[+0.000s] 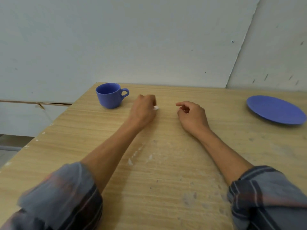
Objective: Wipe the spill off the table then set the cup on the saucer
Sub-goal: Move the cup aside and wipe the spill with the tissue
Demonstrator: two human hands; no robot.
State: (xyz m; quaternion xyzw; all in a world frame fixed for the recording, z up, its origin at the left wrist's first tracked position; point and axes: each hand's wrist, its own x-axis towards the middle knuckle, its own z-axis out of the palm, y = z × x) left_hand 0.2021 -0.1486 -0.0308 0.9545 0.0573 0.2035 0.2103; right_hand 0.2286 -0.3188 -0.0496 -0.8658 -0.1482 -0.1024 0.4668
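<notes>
Crockery first: a blue ceramic cup (109,97) with a ring handle stands upright near the far left corner of the pale wood-grain counter (166,180), its handle turned toward 3 o'clock. Its mouth shows only blue glaze from this angle, and whether it holds any liquid cannot be told. A round blue ceramic saucer (275,110) lies flat toward the counter's right edge, well apart from the cup, its face plain blue all over.

The person's left hand (144,108) rests knuckles-up on the counter just beside the cup, which sits at about 10 o'clock from it; the two do not touch. Its fingers are curled under, and a small white wad (155,107) pokes out at the hand's 3 o'clock side against the wood, pinched in the curled fingers. What the wad is made of is too small to tell.

The right hand (192,115) lies at 3 o'clock from the left hand, near it but apart. Its fingers are loosely curled with the forefinger pointing toward 9 o'clock, and it holds nothing. The saucer is at 3 o'clock from this hand, well away.

Whitish flecks and smears (130,161) mark the wood at 6 o'clock from the left hand, between the two bare forearms, whose plaid sleeves (63,193) are rolled up.
</notes>
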